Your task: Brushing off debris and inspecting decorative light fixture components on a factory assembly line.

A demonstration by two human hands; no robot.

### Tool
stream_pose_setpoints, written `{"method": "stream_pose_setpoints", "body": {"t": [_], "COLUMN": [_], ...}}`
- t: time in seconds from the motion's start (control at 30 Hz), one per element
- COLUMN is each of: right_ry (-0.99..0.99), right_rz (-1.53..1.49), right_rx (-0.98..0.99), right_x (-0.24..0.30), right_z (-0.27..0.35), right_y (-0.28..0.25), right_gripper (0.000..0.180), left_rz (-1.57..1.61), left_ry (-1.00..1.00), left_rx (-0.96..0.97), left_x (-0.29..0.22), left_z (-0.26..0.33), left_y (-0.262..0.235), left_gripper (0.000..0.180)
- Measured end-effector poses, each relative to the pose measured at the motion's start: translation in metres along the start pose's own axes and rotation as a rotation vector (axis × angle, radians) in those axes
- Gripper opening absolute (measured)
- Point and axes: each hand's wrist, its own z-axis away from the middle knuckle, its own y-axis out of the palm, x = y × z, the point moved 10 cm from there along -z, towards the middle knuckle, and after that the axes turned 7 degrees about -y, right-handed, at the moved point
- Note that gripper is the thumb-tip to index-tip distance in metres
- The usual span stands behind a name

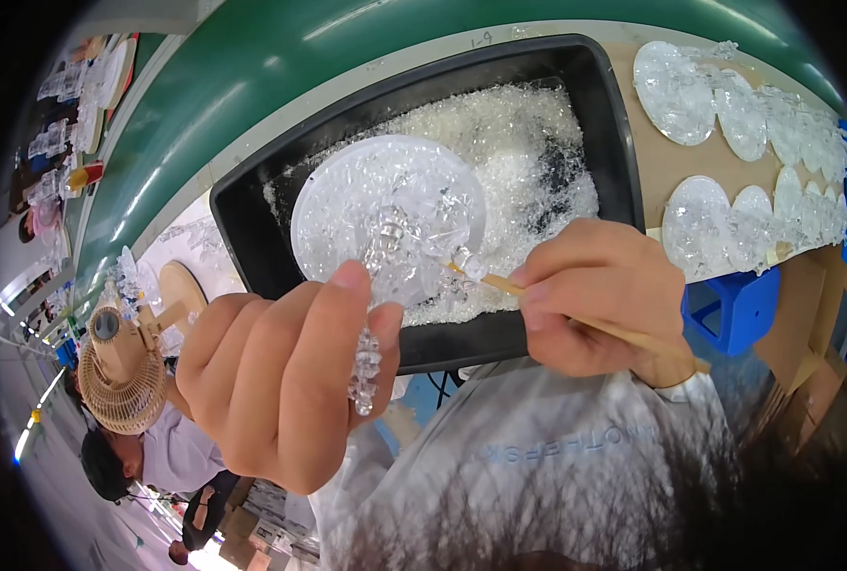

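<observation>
My left hand is closed, pinching a clear plastic piece with a beaded stem between thumb and fingers. The piece's upper part reaches over a white round disc and blends into the clear parts there. My right hand grips a thin wooden stick, its tip pointing left at the clear parts over the disc. A small clear cylinder is at that tip; whether they touch I cannot tell. The disc rests in a black tub on a heap of small clear pieces.
Clear round plates with knobbly clear parts stand in two rows on brown board at the right, above a blue stool. A green surface runs behind the tub. To the left are a beige fan and another person.
</observation>
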Motion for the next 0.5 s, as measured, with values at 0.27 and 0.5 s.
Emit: {"method": "stream_pose_setpoints", "body": {"t": [0.27,0.5], "right_ry": [-0.178,-0.350], "right_rz": [-0.130,-0.117], "right_rx": [-0.047,0.093], "right_x": [0.014,0.028], "right_z": [0.003,0.004], "right_y": [-0.018,0.009], "right_gripper": [0.027,0.023], "left_rz": [-0.073,0.068], "left_ry": [-0.362,-0.803], "left_rx": [-0.240,-0.432], "left_x": [0.032,0.069], "left_z": [0.001,0.028], "left_y": [0.001,0.001], "left_gripper": [0.015,0.014]}}
